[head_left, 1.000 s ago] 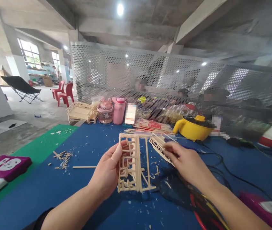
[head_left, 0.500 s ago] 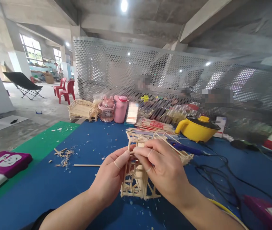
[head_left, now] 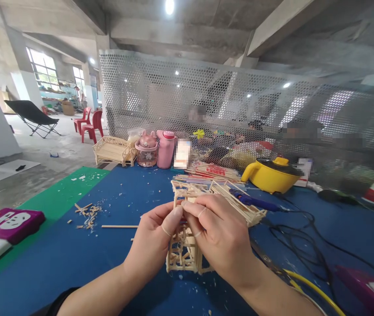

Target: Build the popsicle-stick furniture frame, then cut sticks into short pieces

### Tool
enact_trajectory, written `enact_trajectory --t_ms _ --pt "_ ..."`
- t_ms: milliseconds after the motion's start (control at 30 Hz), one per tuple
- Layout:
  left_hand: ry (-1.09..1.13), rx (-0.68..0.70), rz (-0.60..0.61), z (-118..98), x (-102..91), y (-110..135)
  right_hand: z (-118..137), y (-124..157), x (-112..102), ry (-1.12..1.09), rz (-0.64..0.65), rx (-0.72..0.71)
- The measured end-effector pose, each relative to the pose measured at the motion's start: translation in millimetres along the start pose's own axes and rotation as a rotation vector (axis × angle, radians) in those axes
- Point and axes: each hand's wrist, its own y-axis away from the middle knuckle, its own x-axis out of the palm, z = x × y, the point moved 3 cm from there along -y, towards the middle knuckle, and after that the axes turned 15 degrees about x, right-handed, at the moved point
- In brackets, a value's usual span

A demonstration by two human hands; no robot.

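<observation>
1. So the left hand [head_left: 156,237] is clamped on the side of a stick frame [head_left: 183,261], thumb toward the camera, ring on one finger.
2. Right hand [head_left: 224,230] is pinched together at the frame's upper part, fingertips right by the left thumb. Can't tell what's between them, the fingers hide it.
3. The frame itself is up in front of the person, roughly upright, over the blue surface [head_left: 108,267].
4. Just past the right hand there's another stick piece [head_left: 254,216], with a blue-handled tool [head_left: 256,201] lying by it.
5. Off to the left: a little heap of wood scraps [head_left: 88,213] and a loose stick [head_left: 117,226].
6. Along the back: stick tray [head_left: 113,151], pink bottle [head_left: 166,151], yellow pot [head_left: 274,179].
</observation>
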Motion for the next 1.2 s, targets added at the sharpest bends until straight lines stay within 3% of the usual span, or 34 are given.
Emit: enact_trajectory --t_ms 233,333,433,600,933,1067,1200 --pt "-0.172 0.067 -0.074 -5 0.6 -2 1 -1 -5 -0.112 0.03 0.004" --pt "-0.161 0.045 -0.075 -4 1.4 0 -2 -2 -14 -0.18 -0.029 0.035" --pt "-0.174 0.036 -0.052 -1 1.2 2 -5 -4 -19 -0.124 -0.068 0.052" --pt "-0.21 0.05 -0.045 1 -1.0 3 -9 -5 -13 -0.112 -0.025 0.045" --pt "0.103 -0.044 0.027 0 -1.5 0 -10 -4 -11 -0.155 0.006 0.078" --pt "0.044 -0.082 0.002 2 -1.7 0 -9 -4 -10 -0.16 -0.001 0.096" --pt "-0.075 -0.033 -0.002 4 -2.9 -1 -9 -3 -7 -0.154 -0.024 0.098"
